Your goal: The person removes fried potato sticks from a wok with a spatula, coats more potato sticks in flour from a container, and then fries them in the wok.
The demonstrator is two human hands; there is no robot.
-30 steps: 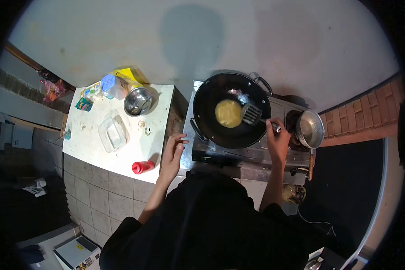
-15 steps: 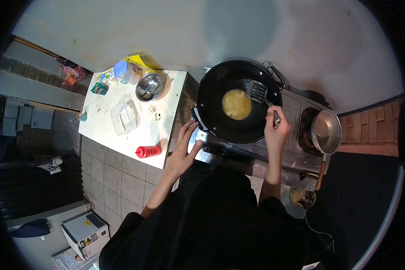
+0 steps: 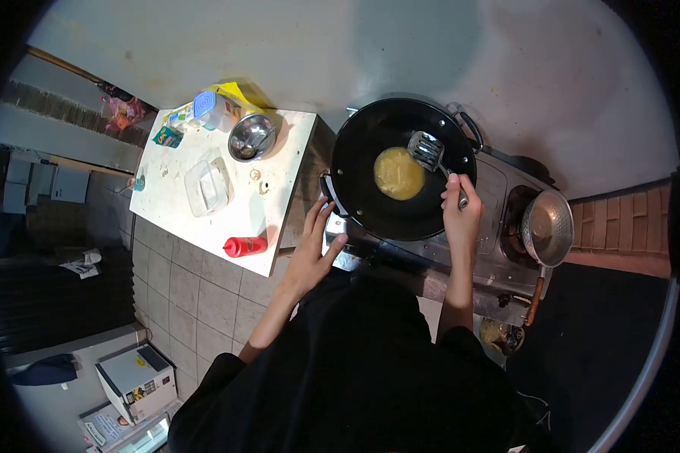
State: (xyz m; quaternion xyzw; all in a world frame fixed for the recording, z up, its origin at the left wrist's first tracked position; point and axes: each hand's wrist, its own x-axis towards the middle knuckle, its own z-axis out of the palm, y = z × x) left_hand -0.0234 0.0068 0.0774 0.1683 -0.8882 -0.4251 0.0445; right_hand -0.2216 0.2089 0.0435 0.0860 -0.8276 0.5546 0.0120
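Note:
A wide black wok [image 3: 361,130] sits on the stove, with a round, yellow, egg-like layer [image 3: 397,175] in its middle. My right hand [image 3: 462,213] is closed around the handle of a slotted spatula [image 3: 426,149]. The spatula's blade is at the upper right edge of the yellow layer; whether it reaches under cannot be made out. Beside the wok's left handle [image 3: 331,195] is my left hand [image 3: 310,255], fingers spread and holding nothing. Its fingertips are close to that handle, perhaps touching it.
On the right burner stands a small metal saucepan [image 3: 548,226], its wooden handle pointing toward me. A white table [image 3: 242,215] at the left bears a steel bowl [image 3: 252,137], a clear plastic container [image 3: 206,189], a red squeeze bottle [image 3: 245,247] and a blue-lidded tub [image 3: 213,111].
The spatula's blade has moved slightly left and up along the edge of the yellow layer. My left hand stays by the wok's handle. The whole view has tilted a little.

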